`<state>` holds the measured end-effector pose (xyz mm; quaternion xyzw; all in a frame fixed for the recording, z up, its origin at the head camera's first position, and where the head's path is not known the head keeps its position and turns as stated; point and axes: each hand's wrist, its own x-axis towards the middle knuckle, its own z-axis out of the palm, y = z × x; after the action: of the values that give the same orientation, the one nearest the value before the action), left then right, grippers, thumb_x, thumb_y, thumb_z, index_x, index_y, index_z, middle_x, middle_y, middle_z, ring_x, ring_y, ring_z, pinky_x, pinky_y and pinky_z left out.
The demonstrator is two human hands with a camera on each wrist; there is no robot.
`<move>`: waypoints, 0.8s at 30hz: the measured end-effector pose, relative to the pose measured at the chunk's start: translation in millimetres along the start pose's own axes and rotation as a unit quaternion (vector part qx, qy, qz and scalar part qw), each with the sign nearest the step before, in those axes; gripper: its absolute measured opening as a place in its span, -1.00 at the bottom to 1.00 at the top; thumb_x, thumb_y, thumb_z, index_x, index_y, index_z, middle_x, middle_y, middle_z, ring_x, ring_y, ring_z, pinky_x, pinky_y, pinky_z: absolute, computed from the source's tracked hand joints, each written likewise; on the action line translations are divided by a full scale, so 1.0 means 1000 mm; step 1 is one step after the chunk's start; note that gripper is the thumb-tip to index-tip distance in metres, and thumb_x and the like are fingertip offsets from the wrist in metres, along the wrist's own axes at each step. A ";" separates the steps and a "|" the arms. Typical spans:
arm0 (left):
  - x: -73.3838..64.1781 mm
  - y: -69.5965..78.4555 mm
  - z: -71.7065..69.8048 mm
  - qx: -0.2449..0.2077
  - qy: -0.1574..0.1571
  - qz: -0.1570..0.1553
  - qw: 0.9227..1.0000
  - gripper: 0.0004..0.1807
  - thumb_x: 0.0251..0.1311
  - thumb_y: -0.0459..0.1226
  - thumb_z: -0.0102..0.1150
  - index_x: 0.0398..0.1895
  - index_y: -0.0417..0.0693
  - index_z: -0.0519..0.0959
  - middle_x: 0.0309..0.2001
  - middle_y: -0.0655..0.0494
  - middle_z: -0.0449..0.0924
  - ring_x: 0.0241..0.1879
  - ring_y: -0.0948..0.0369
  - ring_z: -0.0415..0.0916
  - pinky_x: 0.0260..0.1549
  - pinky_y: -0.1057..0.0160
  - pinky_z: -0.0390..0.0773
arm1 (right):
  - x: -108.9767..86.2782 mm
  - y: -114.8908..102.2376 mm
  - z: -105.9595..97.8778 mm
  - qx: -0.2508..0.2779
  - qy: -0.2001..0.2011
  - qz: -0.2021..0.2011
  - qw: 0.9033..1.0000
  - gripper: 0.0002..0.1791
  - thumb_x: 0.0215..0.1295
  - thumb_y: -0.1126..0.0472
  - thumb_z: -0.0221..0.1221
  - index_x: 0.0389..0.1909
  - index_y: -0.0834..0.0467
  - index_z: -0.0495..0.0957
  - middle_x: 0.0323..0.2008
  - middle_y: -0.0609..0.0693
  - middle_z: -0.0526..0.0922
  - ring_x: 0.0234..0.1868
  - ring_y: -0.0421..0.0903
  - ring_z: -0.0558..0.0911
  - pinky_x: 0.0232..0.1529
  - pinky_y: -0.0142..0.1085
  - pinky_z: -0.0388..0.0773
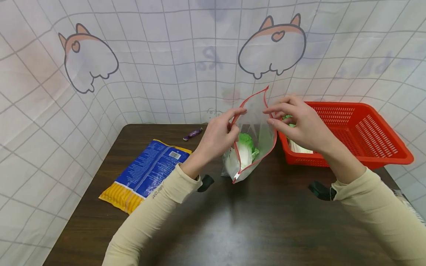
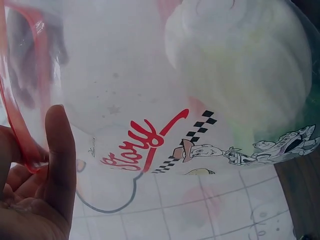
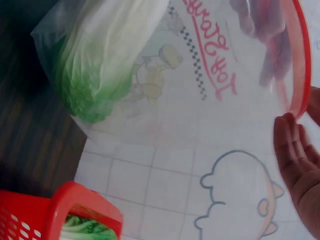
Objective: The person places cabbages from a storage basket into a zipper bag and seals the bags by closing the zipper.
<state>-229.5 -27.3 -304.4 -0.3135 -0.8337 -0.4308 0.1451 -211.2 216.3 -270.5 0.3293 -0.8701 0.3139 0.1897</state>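
Observation:
A clear zip bag (image 1: pixel 256 105) with a red-edged mouth stands spread wide on the table, its white slider at the near corner. Inside sits a Chinese cabbage (image 1: pixel 245 151), pale stem toward me and green leaves behind. My left hand (image 1: pixel 221 131) pinches the left red edge between thumb and fingers, and the left wrist view shows that edge (image 2: pixel 37 165) in the grip. On the opposite side my right hand (image 1: pixel 296 120) holds the right edge at its fingertips. Cartoon print and red lettering (image 2: pixel 142 142) show on the bag's side.
A red plastic basket (image 1: pixel 396 155) stands at the right, with another leafy cabbage (image 1: pixel 299 147) in its left end. On the left lies a blue and yellow packet (image 1: pixel 149 170). A small purple wrapped candy (image 1: pixel 193 134) is near the back edge, before a gridded curtain (image 1: pixel 159 66).

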 end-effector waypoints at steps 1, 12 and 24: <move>0.000 0.000 0.000 0.001 0.001 -0.002 1.000 -0.46 0.18 -0.51 -0.10 0.24 -0.06 0.50 -0.42 0.10 0.58 -0.75 0.28 0.24 -0.72 0.35 0.25 | -0.002 -0.001 0.000 -0.023 -0.011 -0.007 1.000 -0.74 0.25 0.32 0.29 -0.03 0.16 0.68 -0.16 -0.03 0.50 -0.26 -0.25 0.52 -0.25 -0.50 0.56; -0.001 -0.003 -0.008 0.019 0.034 0.004 0.999 -0.45 0.17 -0.51 -0.12 0.25 -0.06 0.50 -0.42 0.12 0.48 -0.72 0.30 0.18 -0.72 0.33 0.21 | -0.011 -0.009 -0.010 -0.109 -0.060 0.052 0.991 -0.74 0.23 0.31 0.28 -0.04 0.16 0.65 -0.20 -0.04 0.67 -0.37 -0.16 0.62 -0.34 -0.21 0.58; -0.006 -0.004 -0.024 0.112 0.034 0.035 0.993 -0.53 0.32 -0.41 -0.10 0.26 -0.02 0.52 0.23 0.10 0.51 -0.55 0.24 0.36 -0.58 0.30 0.33 | -0.011 -0.011 -0.019 -0.114 -0.097 0.105 0.983 -0.63 0.27 0.28 0.24 0.11 0.17 0.59 -0.18 0.00 0.62 -0.42 -0.16 0.56 -0.43 -0.31 0.49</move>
<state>-228.3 -50.3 -295.9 -0.3095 -0.8598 -0.3398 0.2226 -194.0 227.4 -257.9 0.2413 -0.9441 0.1976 0.1064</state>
